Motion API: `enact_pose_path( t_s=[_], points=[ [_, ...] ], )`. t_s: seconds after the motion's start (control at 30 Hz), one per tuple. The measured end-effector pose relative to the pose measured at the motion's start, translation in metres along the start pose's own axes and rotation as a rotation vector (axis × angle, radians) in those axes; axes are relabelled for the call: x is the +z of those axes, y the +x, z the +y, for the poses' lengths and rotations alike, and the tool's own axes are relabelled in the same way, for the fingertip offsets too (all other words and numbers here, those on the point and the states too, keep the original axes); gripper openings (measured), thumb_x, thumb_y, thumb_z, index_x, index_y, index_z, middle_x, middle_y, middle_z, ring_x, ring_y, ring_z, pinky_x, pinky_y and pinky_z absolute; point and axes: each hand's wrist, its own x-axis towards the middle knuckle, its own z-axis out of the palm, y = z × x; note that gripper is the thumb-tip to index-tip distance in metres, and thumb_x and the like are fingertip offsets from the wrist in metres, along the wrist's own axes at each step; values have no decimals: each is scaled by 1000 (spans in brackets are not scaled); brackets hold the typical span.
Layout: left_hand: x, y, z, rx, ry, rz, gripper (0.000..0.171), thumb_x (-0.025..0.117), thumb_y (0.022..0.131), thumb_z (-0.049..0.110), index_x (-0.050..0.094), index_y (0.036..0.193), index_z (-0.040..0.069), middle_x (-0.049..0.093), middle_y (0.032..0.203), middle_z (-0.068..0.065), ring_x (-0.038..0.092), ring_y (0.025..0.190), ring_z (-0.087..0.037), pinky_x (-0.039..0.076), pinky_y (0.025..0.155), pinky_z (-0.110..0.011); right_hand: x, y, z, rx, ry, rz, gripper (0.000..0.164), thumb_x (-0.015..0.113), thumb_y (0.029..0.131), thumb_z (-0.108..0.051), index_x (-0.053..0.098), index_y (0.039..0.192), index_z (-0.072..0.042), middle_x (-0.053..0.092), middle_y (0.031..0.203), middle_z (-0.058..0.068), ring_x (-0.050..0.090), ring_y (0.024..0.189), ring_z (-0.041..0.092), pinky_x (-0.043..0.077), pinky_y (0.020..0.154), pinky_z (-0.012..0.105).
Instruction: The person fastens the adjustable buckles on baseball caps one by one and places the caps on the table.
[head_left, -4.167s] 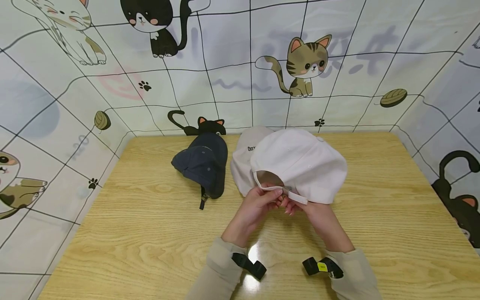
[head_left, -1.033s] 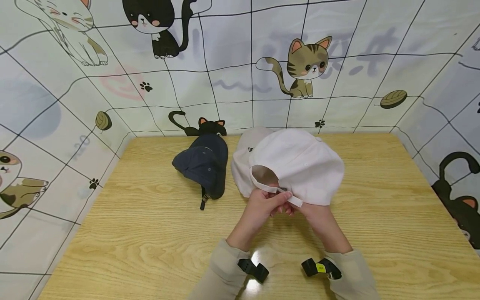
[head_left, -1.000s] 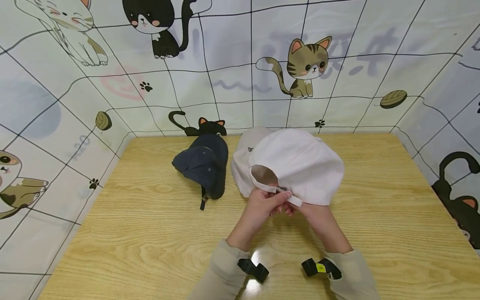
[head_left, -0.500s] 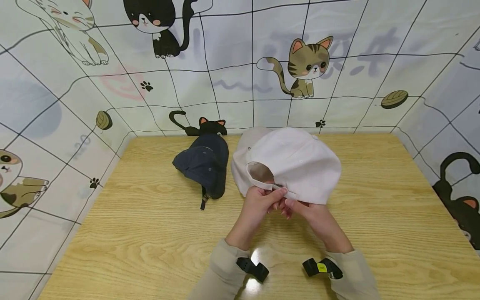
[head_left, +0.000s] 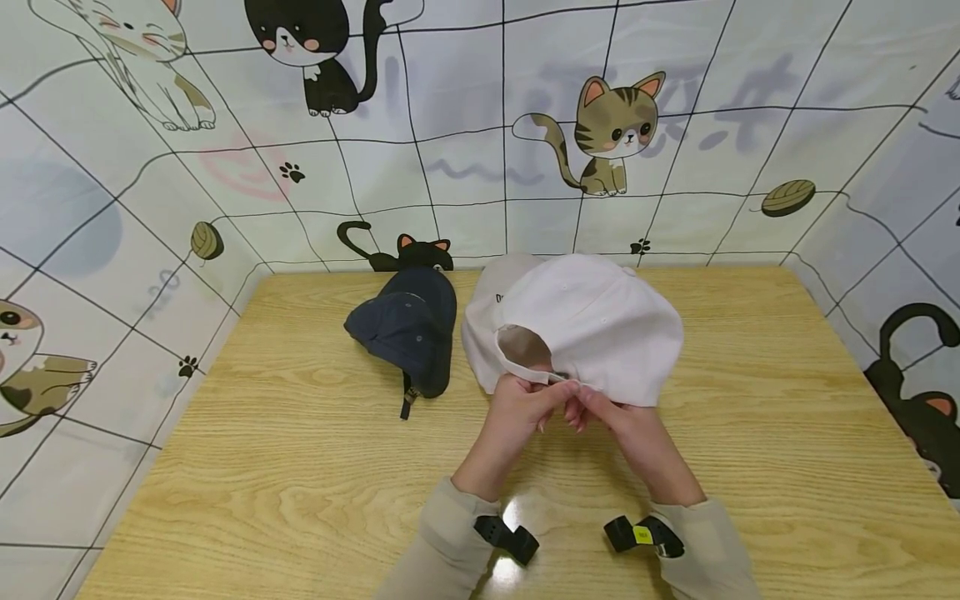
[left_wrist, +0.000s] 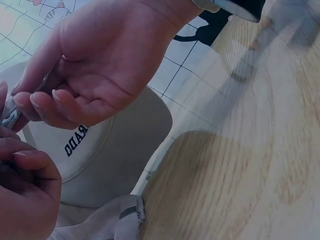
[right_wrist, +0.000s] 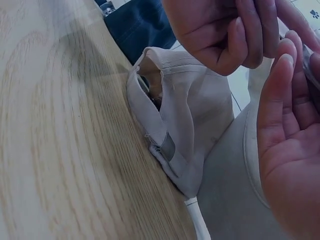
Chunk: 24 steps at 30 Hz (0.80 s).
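Observation:
A white cap [head_left: 600,325] is held up with its back opening toward me. My left hand [head_left: 513,417] pinches its rear strap [head_left: 521,369] between thumb and fingers, near a small buckle. My right hand [head_left: 637,437] pinches the strap's other part at the cap's lower edge, thumb tip close to the left thumb. The fingers under the strap are partly hidden. In the left wrist view, my right hand [left_wrist: 110,60] shows curled fingers at the strap. Behind the white cap sits a grey-beige cap [head_left: 480,337] with dark lettering, its own strap buckle [right_wrist: 168,146] visible in the right wrist view.
A navy cap [head_left: 408,329] lies to the left on the wooden table [head_left: 300,467], its strap end hanging toward me. A cloth backdrop [head_left: 465,158] with cat drawings and grid lines stands behind the table and along both sides.
The strap's loose end stuck out right of the hands a second ago; now it lies along the cap's edge. The right thumb has come up onto it, and the cap has shifted slightly left.

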Motion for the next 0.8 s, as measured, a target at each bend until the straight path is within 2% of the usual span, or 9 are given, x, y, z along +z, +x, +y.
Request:
enact_pose_path(
  t_s=[0.1,0.13,0.27,0.33,0.37,0.47,0.67,0.8],
  points=[
    [1,0,1,-7,21,7,28,70,78,20,56,70,-2,38,47,0,31,37,-13,27,36,-27,-3,-1,4,15,13,10,14,41,94,-1,53,99,6,58,80,13,56,69,21,48,58,31],
    [1,0,2,-7,26,10,28,70,78,21,56,70,-3,38,48,1,31,38,-13,27,37,-27,-7,-2,13,3,16,9,15,41,94,-2,53,100,6,58,81,14,56,70,22,48,58,31],
    [3,0,3,4,19,29,22,70,78,15,59,77,-5,52,60,3,45,54,-13,39,50,-24,-30,-4,60,-39,40,8,19,42,94,-4,52,104,9,57,83,20,55,70,28,48,58,36],
    [4,0,2,9,5,40,21,70,78,12,60,81,-6,56,66,3,50,64,-13,41,59,-23,-36,-4,72,-56,67,-2,18,42,93,-2,52,104,9,57,83,21,55,71,29,48,59,37],
    [4,0,2,10,1,47,20,70,77,10,60,82,-6,59,70,2,52,68,-13,42,63,-24,-36,-4,74,-61,78,-6,18,41,93,0,51,105,10,57,83,23,55,70,30,47,59,38],
    [7,0,1,-8,-17,65,21,70,77,11,60,82,-6,60,71,1,52,68,-15,43,64,-26,-35,-3,72,-75,88,-30,18,41,93,2,51,105,11,58,82,22,56,70,29,47,59,37],
    [9,-2,-3,-44,-52,102,26,71,77,21,62,77,-4,59,64,-1,54,63,-17,46,65,-28,-23,-2,53,-85,89,-68,20,46,92,-6,52,102,11,58,78,21,55,68,30,47,58,36],
    [8,-2,-4,-49,-96,93,27,70,78,20,59,73,-4,55,57,-3,53,58,-18,45,63,-27,-26,-2,65,-74,78,-56,18,44,92,-1,51,103,12,58,77,22,55,66,31,47,57,37]
  ],
)
